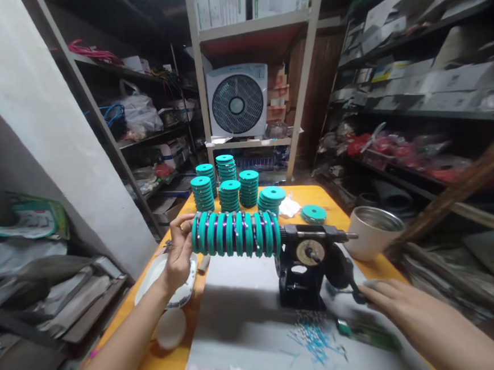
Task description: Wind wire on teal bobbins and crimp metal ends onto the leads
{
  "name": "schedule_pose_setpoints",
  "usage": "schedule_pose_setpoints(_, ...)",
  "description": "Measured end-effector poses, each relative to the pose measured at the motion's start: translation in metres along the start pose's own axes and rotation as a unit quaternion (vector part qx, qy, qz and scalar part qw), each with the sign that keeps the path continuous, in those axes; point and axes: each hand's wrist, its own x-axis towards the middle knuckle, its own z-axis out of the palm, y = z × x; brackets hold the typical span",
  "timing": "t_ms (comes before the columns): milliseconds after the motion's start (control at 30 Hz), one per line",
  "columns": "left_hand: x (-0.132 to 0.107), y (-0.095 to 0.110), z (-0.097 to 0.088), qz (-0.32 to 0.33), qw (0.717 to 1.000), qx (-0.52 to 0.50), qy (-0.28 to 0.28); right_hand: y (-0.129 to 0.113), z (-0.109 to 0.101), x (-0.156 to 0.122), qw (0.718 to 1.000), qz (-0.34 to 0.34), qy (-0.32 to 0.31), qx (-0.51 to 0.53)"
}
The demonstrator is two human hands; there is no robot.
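A hand-cranked winding machine [298, 266], black with a round dial, stands on a white board. From its left side a horizontal row of green spools [234, 233] sticks out, with dark purple wire showing between the discs. My left hand [179, 256] is closed around the outer left end of this row, its fingertips partly hidden behind it. At the machine's lower right, my right hand [386, 296] has its fingers on the crank handle [359, 293]. The hand is slightly blurred. Loose blue-and-white small pieces [312, 336] lie in front of the machine.
Several stacks of green spools [229, 195] stand at the table's back, near a flat green disc [313, 213]. A white cup [372, 229] stands right, a white tray [146, 284] and round lid [171, 329] left. A box fan [238, 101] sits on the shelf behind.
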Motion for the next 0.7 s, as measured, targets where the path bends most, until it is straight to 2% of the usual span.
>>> schedule_pose_setpoints(200,0.006,0.006,-0.004,-0.035,0.999,-0.032,-0.022,0.003,0.02,0.031,0.998,0.012,0.011,-0.062)
schedule_pose_setpoints(300,0.01,0.017,-0.006,-0.075,0.995,-0.043,-0.051,0.014,0.027,0.048,0.99,0.018,0.053,-0.127)
schedule_pose_setpoints(367,0.011,0.025,-0.007,-0.099,0.992,-0.044,-0.062,0.019,0.024,0.059,0.984,0.026,0.085,-0.155)
schedule_pose_setpoints(467,0.013,0.033,-0.008,-0.127,0.989,-0.04,-0.068,0.02,0.004,0.066,0.978,0.05,0.114,-0.169)
schedule_pose_setpoints(533,0.013,0.036,-0.008,-0.141,0.987,-0.036,-0.067,0.016,-0.016,0.059,0.973,0.064,0.138,-0.172)
schedule_pose_setpoints(600,0.013,0.038,-0.008,-0.154,0.985,-0.035,-0.065,0.009,-0.035,0.039,0.975,0.053,0.143,-0.16)
schedule_pose_setpoints(700,0.014,0.037,-0.007,-0.168,0.983,-0.039,-0.064,-0.002,-0.043,-0.001,0.988,-0.021,0.105,-0.111)
